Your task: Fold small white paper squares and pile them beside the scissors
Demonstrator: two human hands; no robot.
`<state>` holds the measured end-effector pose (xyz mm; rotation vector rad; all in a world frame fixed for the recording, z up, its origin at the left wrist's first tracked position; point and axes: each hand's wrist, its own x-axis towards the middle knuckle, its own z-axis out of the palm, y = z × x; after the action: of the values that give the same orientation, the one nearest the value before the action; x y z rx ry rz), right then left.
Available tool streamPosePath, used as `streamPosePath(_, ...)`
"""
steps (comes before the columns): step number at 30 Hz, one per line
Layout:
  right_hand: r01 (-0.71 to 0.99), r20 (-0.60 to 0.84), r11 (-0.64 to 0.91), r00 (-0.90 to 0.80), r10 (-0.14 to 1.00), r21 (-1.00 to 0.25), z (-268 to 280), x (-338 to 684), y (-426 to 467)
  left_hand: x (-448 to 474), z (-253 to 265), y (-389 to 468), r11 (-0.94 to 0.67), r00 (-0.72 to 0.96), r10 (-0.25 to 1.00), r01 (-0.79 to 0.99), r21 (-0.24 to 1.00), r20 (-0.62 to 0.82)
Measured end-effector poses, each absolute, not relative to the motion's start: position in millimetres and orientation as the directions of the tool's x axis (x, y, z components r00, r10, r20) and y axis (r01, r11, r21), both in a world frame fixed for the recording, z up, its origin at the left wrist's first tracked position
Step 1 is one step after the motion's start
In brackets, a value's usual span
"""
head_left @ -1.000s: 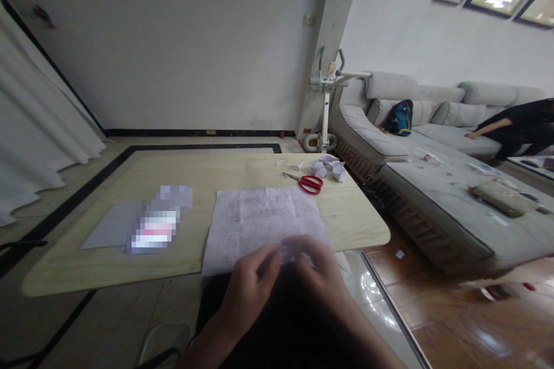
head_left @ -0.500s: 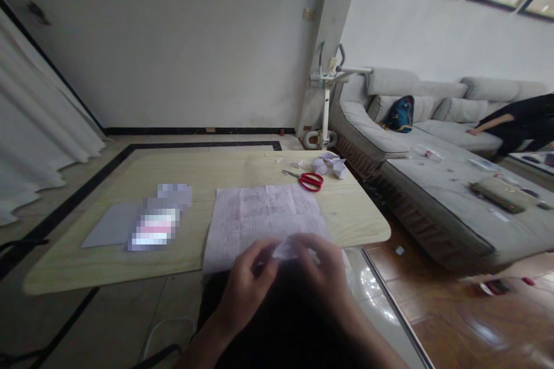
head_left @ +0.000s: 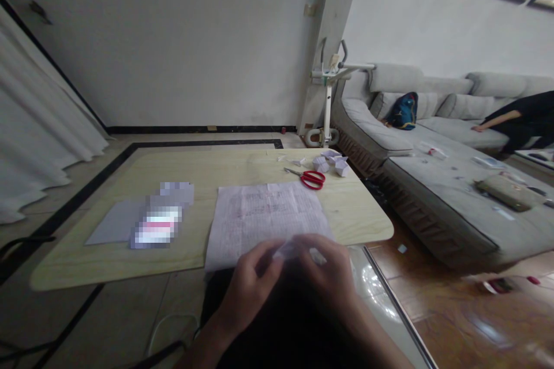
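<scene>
Between my two hands is a small piece of folded white paper [head_left: 286,250], partly covered by the fingers. My left hand [head_left: 255,277] pinches its left side between thumb and fingers. On its right side my right hand [head_left: 325,268] is closed, with the fingertips near those of the left. Both hands are over the near edge of a large creased printed sheet [head_left: 264,213], which lies flat on the wooden table. Beyond the sheet lie red-handled scissors [head_left: 312,179], blades pointing left. Several folded paper pieces [head_left: 331,162] sit behind them.
On the left of the table [head_left: 208,164] are white paper [head_left: 115,223] and a blurred-out item [head_left: 158,225]. Paper scraps [head_left: 298,161] lie near the far edge. A grey sofa [head_left: 433,184] with a backpack [head_left: 403,110] stands at the right, where another person [head_left: 519,118] sits.
The view has shifted slightly. My fingers have drawn a little closer together around the folded paper, so less of it shows. Nothing on the table has moved.
</scene>
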<state>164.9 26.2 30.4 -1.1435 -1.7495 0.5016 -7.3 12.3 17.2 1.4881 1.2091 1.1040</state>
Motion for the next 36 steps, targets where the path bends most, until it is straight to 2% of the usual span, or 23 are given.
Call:
streamPosePath(4,0.493,0.521,0.536,-0.182,0.834,-0.685,30.6,167.1,24.6,-7.4,18.3,13.2,-0.11,0.146,0.986,0.195,0.975,0.082)
streamPosePath(10,0.487,0.586,0.601,-0.205,0.784,-0.634,31.5,164.9,24.7,-7.5,13.8,16.6,0.006,0.083,0.996,0.099,0.995,-0.014)
streamPosePath(15,0.462,0.617,0.663,-0.273,0.738,-0.589,31.3,166.5,27.9,-11.3,17.2,20.5,-0.008,0.099,0.995,0.153,0.988,-0.007)
streamPosePath(20,0.446,0.515,0.64,-0.379,0.769,-0.626,32.6,174.6,28.7,-17.9,19.7,20.4,-0.049,0.17,0.985,0.266,0.963,0.003)
streamPosePath(28,0.542,0.201,0.54,-0.561,0.803,-0.644,44.7,180.4,27.4,-25.8,41.8,14.4,-0.169,0.397,0.915,0.52,0.837,-0.062)
streamPosePath(31,0.551,0.166,0.531,-0.577,0.8,-0.643,48.5,179.0,24.3,-29.1,46.5,14.5,-0.193,0.459,0.883,0.551,0.812,-0.101)
streamPosePath(36,0.519,0.193,0.528,-0.567,0.801,-0.672,49.0,179.0,21.3,-32.2,46.2,14.9,-0.196,0.524,0.843,0.51,0.837,-0.123)
